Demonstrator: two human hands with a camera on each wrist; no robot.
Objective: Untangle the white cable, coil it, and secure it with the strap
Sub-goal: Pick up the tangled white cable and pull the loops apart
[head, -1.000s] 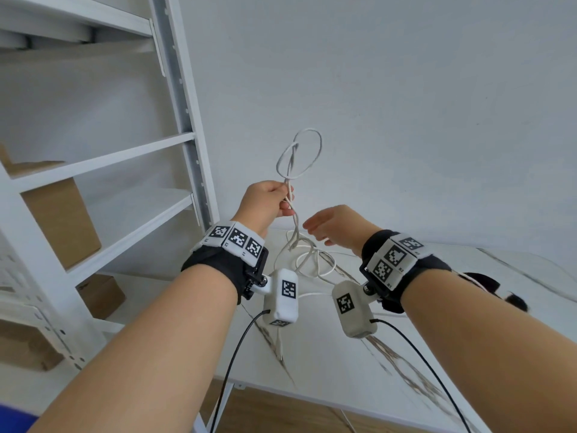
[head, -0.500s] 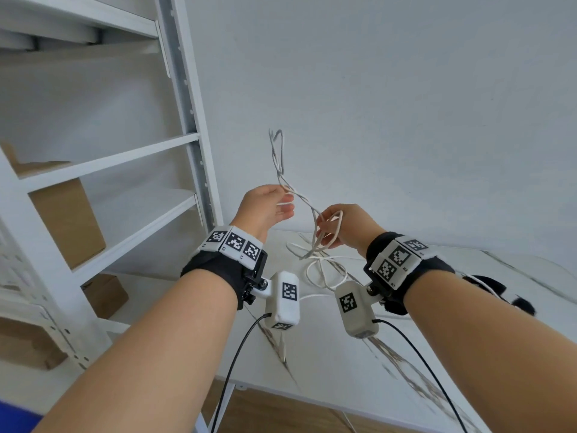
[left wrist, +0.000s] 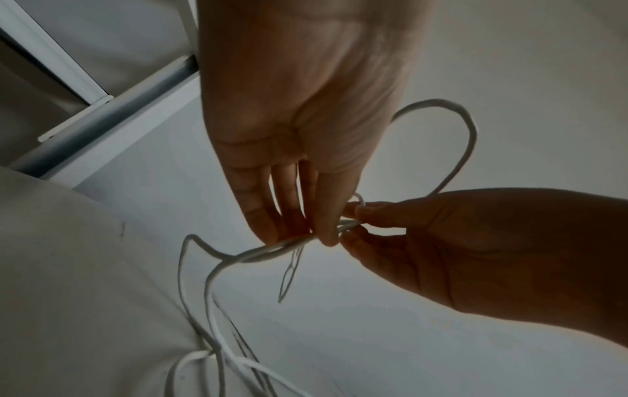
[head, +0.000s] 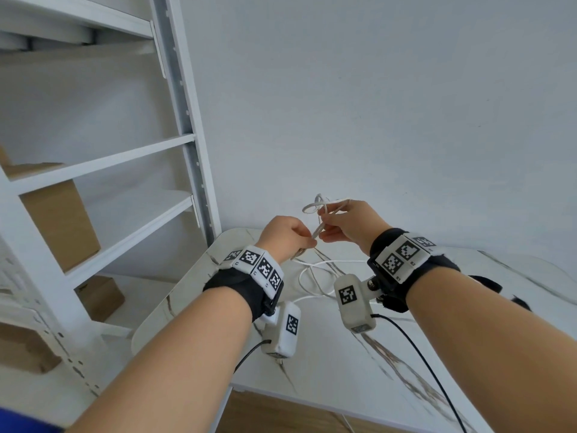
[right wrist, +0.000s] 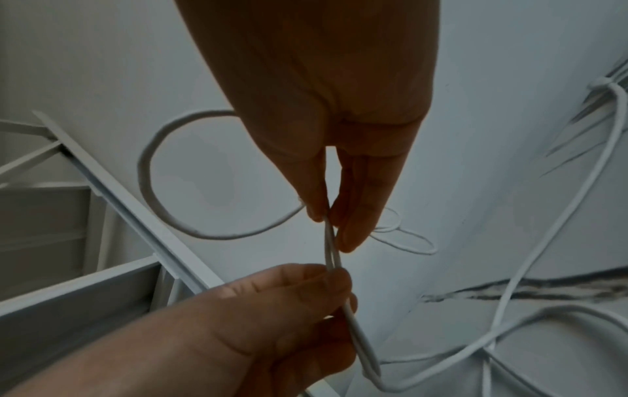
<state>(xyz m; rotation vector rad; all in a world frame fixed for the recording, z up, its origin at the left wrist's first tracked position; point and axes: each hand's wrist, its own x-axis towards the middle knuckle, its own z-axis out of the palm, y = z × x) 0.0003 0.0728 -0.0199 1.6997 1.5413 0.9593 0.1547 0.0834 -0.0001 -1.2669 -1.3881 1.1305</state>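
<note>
Above the marble-look table, both hands work the white cable in mid-air, close together. Left hand has thumb and fingers curled, pinching a doubled run of two strands side by side; right hand pinches the same two strands just above it, fingertips narrow and pressed together. A small loop sticks up past the right hand — a round one is clear in the right wrist view. Rest of the cable hangs down from the left hand and lies in loose crossing loops on the table.

Step in hand, as I judge it: untangling, not coiling yet. Loose mess on the table plus the crossed loop at the top says the knot isn't out. Next move likely calls for holding the pinch steady with one hand and feeding the loop or free end back through the crossing with the other — gently, since pulling hard could tighten the snarl.

Hard to make out: cable ends and plugs not visible anywhere. Exact crossing order in the top loop is too small to read. A dark object behind the right wrist could be the strap, but it is mostly hidden by the wristband, can't confirm. Wrist views are dim, hands backlit. White shelving with cardboard boxes stands to the left.
</note>
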